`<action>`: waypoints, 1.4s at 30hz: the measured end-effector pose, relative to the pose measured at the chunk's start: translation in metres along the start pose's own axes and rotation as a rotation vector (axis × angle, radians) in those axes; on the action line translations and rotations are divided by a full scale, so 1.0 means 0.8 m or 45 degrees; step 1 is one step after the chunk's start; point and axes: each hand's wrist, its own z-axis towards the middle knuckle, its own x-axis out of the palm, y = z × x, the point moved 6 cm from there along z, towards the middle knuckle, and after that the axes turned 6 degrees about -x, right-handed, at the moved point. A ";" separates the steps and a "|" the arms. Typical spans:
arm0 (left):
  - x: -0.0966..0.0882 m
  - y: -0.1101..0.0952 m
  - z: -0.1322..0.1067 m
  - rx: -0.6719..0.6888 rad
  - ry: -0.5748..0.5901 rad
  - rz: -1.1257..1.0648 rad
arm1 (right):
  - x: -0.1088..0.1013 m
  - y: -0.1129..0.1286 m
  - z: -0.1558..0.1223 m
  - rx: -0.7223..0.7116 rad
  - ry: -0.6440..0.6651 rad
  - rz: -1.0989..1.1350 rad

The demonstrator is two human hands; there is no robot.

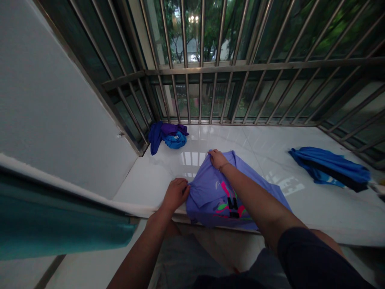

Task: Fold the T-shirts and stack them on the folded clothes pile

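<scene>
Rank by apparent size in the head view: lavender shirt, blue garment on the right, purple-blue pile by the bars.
1. lavender shirt, though it's nearest the camera
2. blue garment
3. purple-blue pile, farthest away and bunched, so true size unsure

Your left hand (176,193) is closed in a loose fist, knuckles up; your right arm stretches further forward, and your right hand (217,159) lies palm down, fingers curled.
</scene>
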 end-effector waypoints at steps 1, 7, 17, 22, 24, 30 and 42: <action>0.000 0.001 0.000 -0.012 -0.007 0.000 | -0.005 -0.003 0.000 -0.006 0.012 0.003; -0.001 0.001 0.004 -0.061 -0.018 -0.001 | -0.023 -0.023 0.009 0.041 0.009 0.057; -0.001 0.012 0.005 -0.128 0.013 -0.086 | -0.041 -0.080 0.019 0.235 -0.165 0.262; 0.003 0.039 0.057 -0.496 0.141 -0.131 | -0.085 -0.156 -0.007 0.345 -0.192 0.179; 0.009 0.042 0.103 -0.543 0.149 -0.131 | -0.097 -0.181 -0.020 0.375 -0.115 0.144; 0.068 0.017 0.254 -0.573 0.260 -0.133 | -0.091 -0.206 -0.047 0.339 0.193 0.127; 0.125 -0.039 0.345 -0.479 0.397 0.005 | -0.074 -0.189 -0.040 0.339 0.098 0.096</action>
